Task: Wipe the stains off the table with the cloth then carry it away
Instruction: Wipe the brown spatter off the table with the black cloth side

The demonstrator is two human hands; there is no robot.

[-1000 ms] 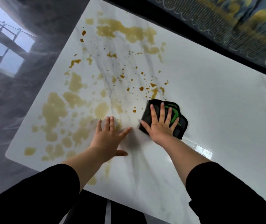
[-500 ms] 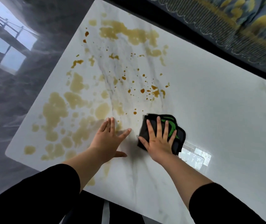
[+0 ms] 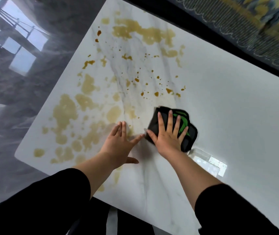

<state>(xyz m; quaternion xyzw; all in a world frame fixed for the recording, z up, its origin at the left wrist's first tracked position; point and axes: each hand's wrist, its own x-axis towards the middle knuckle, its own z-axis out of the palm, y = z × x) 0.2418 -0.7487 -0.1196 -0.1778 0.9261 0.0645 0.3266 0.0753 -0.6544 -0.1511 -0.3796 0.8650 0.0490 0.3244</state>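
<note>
A black cloth with green marks (image 3: 190, 133) lies folded on the white marble table (image 3: 237, 107). My right hand (image 3: 167, 134) presses flat on the cloth with fingers spread. My left hand (image 3: 118, 143) rests flat on the tabletop just left of the cloth, fingers apart, holding nothing. Yellow-brown stains (image 3: 65, 112) cover the table's left half, with pale blotches at the left and far side and small dark drops (image 3: 156, 94) just beyond the cloth.
The table's rounded near-left corner (image 3: 19, 154) borders a glossy dark grey floor (image 3: 16, 85). A patterned blue and yellow fabric (image 3: 254, 22) lies beyond the far edge. A bright window reflection (image 3: 210, 163) shines on the tabletop right of my right wrist.
My right hand slid the cloth toward me and slightly right, away from the small dark drops. My left hand stayed pressed in place.
</note>
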